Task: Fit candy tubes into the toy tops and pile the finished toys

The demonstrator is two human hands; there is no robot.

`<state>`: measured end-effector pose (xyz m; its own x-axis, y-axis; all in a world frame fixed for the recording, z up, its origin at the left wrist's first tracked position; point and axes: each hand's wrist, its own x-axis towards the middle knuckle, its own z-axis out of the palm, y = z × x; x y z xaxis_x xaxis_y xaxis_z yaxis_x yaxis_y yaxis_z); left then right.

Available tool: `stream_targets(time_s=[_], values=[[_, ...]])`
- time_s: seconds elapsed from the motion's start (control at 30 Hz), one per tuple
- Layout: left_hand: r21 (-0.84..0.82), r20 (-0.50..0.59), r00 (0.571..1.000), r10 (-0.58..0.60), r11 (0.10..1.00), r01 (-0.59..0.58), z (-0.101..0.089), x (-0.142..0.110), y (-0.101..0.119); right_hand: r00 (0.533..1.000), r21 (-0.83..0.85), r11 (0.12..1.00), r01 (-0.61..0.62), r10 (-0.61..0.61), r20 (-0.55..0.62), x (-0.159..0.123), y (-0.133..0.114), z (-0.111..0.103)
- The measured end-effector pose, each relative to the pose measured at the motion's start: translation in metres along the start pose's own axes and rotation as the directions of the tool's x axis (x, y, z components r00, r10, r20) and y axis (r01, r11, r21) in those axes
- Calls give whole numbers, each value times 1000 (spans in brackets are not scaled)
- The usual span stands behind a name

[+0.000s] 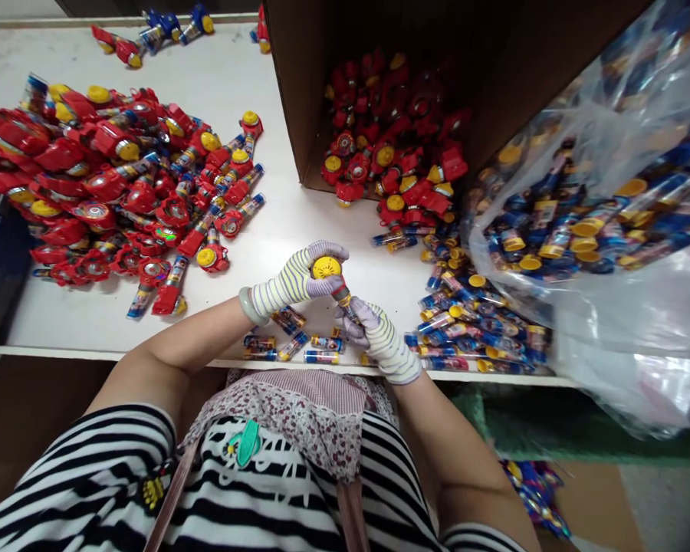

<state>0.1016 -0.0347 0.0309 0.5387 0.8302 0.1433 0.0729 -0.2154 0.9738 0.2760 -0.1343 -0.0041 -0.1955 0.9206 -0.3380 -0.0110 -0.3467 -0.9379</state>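
Observation:
My left hand [296, 277], in a striped glove, is closed around a red toy with a round yellow cap [326, 267]. My right hand [386, 341], gloved alike, pinches the lower end of the toy, where a small clear tube [348, 303] seems to join it; the fingers partly hide this joint. Both hands are above the white table, near its front edge. Several loose printed tubes with yellow ends [320, 356] lie on the table just below them.
A large pile of red toys [109, 192] with tubes covers the left side. An open cardboard box [293, 100] holds more red toys. Loose tubes [465, 322] spread at right beside a clear plastic bag [609, 307] full of tubes. Blue toys [161, 31] lie at the back.

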Motion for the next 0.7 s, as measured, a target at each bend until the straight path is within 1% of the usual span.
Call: stream_targets(time_s=[0.03,0.07,0.1,0.13,0.17,0.2,0.23,0.27,0.3,0.33,0.37,0.4,0.43,0.5,0.53,0.57,0.6,0.63,0.67,0.7], values=[[20,-17,1000,-21,1000,21,1,0,-1,996,-149,988,29,-42,-82,0,-1,0],[32,-51,997,-49,998,51,3,1,-3,983,-323,945,42,-97,-156,1,-1,-1],[38,-91,993,-78,996,82,6,1,-6,966,-480,877,33,-151,-210,1,-2,-3],[40,-127,987,-101,993,107,9,2,-8,952,-585,811,16,-191,-238,1,-3,-4],[38,-150,982,-112,992,119,11,3,-10,949,-622,783,8,-202,-241,1,-2,-6],[35,-157,982,-104,993,111,13,4,-11,958,-586,810,16,-180,-222,1,-1,-6],[35,-147,986,-76,996,82,14,5,-11,976,-476,879,33,-132,-176,1,2,-7],[32,-123,992,-36,999,40,13,5,-10,993,-305,951,42,-73,-92,2,5,-6],[27,-89,996,5,1000,-2,11,6,-8,999,-110,994,23,-20,26,2,8,-5],[24,-53,998,38,999,-37,8,6,-6,989,55,998,-25,17,147,4,11,-4],[35,-20,998,55,998,-54,5,6,-4,973,151,986,-75,39,229,6,13,-3],[64,-2,999,50,997,-50,1,7,-2,968,162,982,-97,55,244,8,13,-1],[109,-6,1000,27,994,-26,-2,7,-1,978,110,990,-91,68,200,11,12,0],[198,-60,996,-60,978,71,-5,7,0,999,-79,995,-53,54,9,16,9,2],[230,-95,990,-108,965,128,-5,6,-1,996,-174,984,-37,23,-85,17,7,3],[242,-121,981,-153,954,178,-4,5,-2,990,-237,971,-23,-10,-137,17,6,6],[236,-134,973,-189,947,217,-3,4,-4,990,-249,969,-10,-26,-142,17,6,10],[217,-132,968,-214,946,239,-2,1,-5,994,-206,979,-3,-20,-105,16,7,15],[191,-126,966,-224,950,245,-1,-2,-7,999,-124,992,-6,1,-44,14,9,21],[161,-122,967,-222,957,240,-2,-5,-9,999,-11,1000,-26,27,42,14,12,28]])
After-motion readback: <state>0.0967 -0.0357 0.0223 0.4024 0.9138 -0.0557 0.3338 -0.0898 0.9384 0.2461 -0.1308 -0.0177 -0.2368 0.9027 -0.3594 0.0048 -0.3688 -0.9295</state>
